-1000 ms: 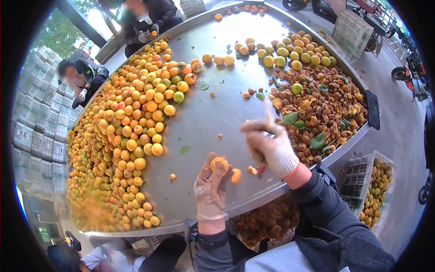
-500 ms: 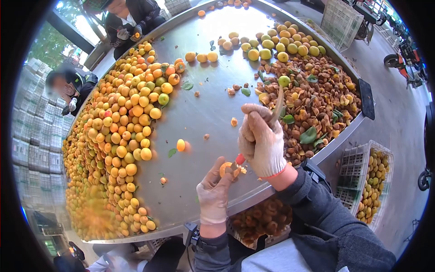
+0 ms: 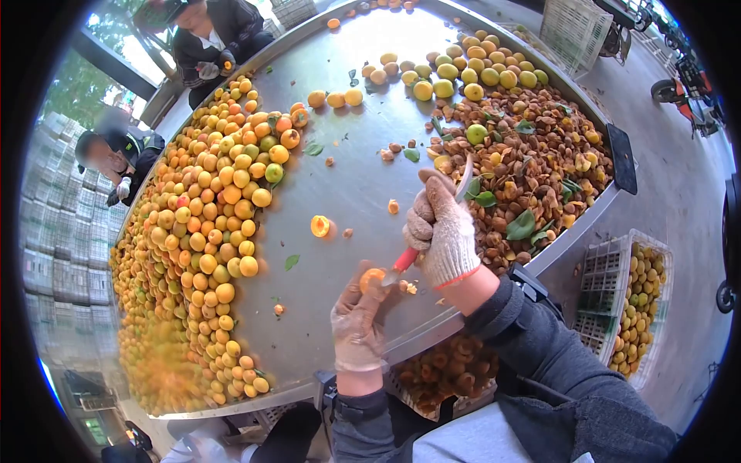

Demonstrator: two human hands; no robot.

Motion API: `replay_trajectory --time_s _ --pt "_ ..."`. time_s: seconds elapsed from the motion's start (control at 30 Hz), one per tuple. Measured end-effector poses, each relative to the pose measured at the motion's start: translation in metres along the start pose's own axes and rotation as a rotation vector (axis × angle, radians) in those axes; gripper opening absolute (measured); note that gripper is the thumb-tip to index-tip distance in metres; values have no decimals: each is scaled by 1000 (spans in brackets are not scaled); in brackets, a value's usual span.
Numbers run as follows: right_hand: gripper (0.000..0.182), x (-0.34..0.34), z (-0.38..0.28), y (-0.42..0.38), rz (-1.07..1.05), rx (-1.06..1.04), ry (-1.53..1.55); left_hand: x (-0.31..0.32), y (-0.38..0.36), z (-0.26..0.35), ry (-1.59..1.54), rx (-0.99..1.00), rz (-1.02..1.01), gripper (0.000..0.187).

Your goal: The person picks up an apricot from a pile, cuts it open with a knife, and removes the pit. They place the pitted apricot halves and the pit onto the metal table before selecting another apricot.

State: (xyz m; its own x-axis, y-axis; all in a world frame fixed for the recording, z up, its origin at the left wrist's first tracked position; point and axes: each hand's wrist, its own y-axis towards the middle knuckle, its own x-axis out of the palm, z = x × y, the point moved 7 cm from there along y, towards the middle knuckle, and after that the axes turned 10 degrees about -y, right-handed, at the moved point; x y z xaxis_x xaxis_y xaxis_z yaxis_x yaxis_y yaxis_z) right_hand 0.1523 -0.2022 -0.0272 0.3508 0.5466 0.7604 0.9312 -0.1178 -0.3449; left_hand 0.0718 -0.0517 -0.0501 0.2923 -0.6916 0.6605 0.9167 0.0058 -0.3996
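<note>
My left hand [image 3: 356,324], in a thin glove, holds an orange apricot piece [image 3: 372,279] at its fingertips, just above the steel table [image 3: 347,177] near the front rim. My right hand [image 3: 441,235], in a knit glove, grips a red-handled knife [image 3: 404,262]. The red end touches the apricot piece, and the pale blade [image 3: 468,171] sticks up past my fingers. A cut apricot half [image 3: 319,226] lies alone on the table, to the left of my hands.
A big heap of whole apricots [image 3: 208,224] covers the table's left side. Pits and leaves [image 3: 540,170] are piled on the right. Crates of fruit stand at the right [image 3: 641,309] and under the rim [image 3: 444,370]. Two people [image 3: 116,154] work at the far edge.
My right hand came down and brought the knife's red end onto the apricot piece in my left hand. A cut half rolled away to the left across the table.
</note>
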Motion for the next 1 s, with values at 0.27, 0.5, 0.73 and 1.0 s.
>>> replay_trajectory --time_s 0.27,0.5,0.73,1.0 --pt "21 6 -23 -10 -50 -176 -94 10 1 8 -11 48 -78 41" --pt "19 11 -17 -10 -71 -181 -138 7 3 -1 65 17 -28 43" --pt "20 -5 24 8 -8 107 77 -3 11 -14 -183 -99 -127 44" --pt "20 -4 -7 14 12 -82 -149 -20 21 19 -175 106 51 38"
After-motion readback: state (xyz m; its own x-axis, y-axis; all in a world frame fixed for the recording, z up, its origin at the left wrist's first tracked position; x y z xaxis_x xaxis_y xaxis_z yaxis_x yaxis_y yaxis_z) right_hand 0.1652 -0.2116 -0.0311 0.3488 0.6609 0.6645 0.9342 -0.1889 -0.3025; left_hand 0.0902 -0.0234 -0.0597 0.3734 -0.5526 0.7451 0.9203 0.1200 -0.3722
